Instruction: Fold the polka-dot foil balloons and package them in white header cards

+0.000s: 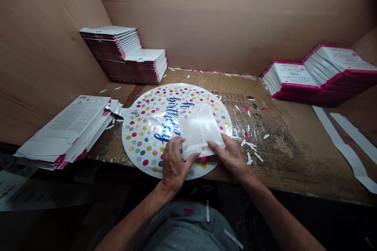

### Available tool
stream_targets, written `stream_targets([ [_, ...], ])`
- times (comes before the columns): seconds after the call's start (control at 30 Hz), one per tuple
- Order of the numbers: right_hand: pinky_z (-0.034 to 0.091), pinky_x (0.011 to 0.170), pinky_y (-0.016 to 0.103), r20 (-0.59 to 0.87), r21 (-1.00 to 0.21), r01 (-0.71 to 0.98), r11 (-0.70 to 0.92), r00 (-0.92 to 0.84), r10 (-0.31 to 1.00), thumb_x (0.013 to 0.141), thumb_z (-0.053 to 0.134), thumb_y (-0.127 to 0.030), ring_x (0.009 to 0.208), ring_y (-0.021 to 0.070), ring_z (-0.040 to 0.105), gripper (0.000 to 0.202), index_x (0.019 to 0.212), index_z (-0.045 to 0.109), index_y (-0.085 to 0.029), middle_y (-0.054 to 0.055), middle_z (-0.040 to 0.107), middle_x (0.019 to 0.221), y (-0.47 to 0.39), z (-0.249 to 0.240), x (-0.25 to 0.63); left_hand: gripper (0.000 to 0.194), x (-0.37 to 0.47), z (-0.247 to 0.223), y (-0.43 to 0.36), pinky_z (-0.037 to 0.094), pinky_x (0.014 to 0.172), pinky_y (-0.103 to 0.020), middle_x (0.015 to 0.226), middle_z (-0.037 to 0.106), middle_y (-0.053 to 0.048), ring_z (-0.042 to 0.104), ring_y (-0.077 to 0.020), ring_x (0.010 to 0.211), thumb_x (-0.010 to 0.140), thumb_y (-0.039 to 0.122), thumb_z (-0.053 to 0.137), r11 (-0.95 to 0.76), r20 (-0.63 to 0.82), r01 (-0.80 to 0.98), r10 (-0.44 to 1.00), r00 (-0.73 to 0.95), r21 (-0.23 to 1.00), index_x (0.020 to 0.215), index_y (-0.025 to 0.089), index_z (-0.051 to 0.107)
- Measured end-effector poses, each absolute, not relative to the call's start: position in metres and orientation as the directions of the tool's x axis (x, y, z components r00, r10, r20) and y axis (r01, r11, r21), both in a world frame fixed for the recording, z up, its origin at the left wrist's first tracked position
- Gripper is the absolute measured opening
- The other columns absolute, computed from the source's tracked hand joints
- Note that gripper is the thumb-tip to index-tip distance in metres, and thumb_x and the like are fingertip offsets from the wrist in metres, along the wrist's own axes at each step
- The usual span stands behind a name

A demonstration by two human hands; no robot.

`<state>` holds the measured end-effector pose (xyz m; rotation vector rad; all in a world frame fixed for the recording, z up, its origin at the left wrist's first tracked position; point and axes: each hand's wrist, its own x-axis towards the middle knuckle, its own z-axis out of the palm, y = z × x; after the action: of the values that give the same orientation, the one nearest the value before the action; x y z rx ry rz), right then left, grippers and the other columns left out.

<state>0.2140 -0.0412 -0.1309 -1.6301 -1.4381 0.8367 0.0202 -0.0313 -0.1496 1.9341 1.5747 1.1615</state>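
Between my two hands is a white printed card packet [198, 129] with small text and a barcode. My left hand [175, 160] grips its left lower edge, thumb on top. My right hand [232, 155] holds its right lower corner, with the thumb pressed on the face. Beneath the packet lies a flat round foil balloon [144, 137], white with coloured dots and blue "birthday" lettering, partly covered by packet and hands. Its tail points left, toward a stack of flat printed cards [67, 125].
Stacks of finished-looking white packets [118, 47] stand at the back left. More pink-edged packets [321, 66] are piled at the back right. Paper scraps [250, 145] litter the cardboard-covered table [282, 157]. White strips [338, 145] lie at the right. Wooden panels [220, 15] enclose the table.
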Motion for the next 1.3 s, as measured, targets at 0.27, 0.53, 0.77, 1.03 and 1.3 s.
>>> stream_targets([
  [0.27,0.053,0.085,0.044,0.350,-0.793,0.588,0.161,0.222,0.910,0.088,0.059,-0.060,0.102,0.0296,0.063,0.057,0.124,0.056,-0.016,0.015,0.066,0.113,0.000,-0.134,0.168,0.052,0.010,-0.119,-0.001,0.058,0.077,-0.033,0.109,0.073,-0.013,0.071,-0.0235,0.088,0.072,0.046,0.080,0.238,-0.252,-0.421,0.967,0.021,0.875,0.109,0.012,0.067],
  [0.53,0.048,0.074,0.032,0.576,-0.361,0.751,0.553,-0.287,0.765,0.097,0.055,-0.035,0.081,0.0201,0.060,0.018,0.089,0.063,-0.022,0.006,0.066,0.086,0.049,-0.115,0.134,0.051,-0.004,-0.116,0.040,0.059,0.069,-0.028,0.100,0.075,-0.009,0.071,-0.0205,0.083,0.066,0.043,0.084,0.174,-0.298,-0.553,0.944,-0.142,0.815,0.106,0.014,0.067],
  [0.77,0.048,0.072,0.029,0.522,-0.320,0.693,0.646,-0.440,0.731,0.099,0.050,-0.037,0.079,0.0180,0.061,0.024,0.086,0.063,-0.021,0.005,0.066,0.084,0.068,-0.110,0.126,0.042,-0.013,-0.110,0.047,0.059,0.068,-0.031,0.085,0.074,-0.005,0.072,-0.0213,0.078,0.065,0.038,0.084,0.152,-0.288,-0.610,0.948,-0.132,0.778,0.096,0.014,0.069],
  [1.03,0.046,0.063,0.026,0.248,-0.719,0.531,0.449,-0.407,0.879,0.092,0.060,-0.035,0.067,0.0146,0.059,0.022,0.076,0.060,-0.021,0.000,0.065,0.073,0.068,-0.106,0.132,0.047,-0.022,-0.118,0.045,0.057,0.053,-0.024,0.078,0.074,-0.007,0.068,-0.0157,0.059,0.072,0.052,0.078,0.248,-0.286,-0.376,0.957,-0.050,0.893,0.095,0.012,0.071],
  [1.3,0.038,0.046,0.023,-0.029,-0.884,0.443,0.150,-0.373,0.928,0.084,0.064,-0.056,0.047,0.0101,0.047,0.045,0.060,0.057,-0.019,-0.002,0.054,0.054,0.030,-0.104,0.175,0.046,-0.030,-0.109,0.046,0.058,0.052,-0.021,0.081,0.075,-0.010,0.070,-0.0144,0.057,0.083,0.046,0.073,0.327,-0.329,-0.332,0.943,0.051,0.885,0.108,0.009,0.065],
])
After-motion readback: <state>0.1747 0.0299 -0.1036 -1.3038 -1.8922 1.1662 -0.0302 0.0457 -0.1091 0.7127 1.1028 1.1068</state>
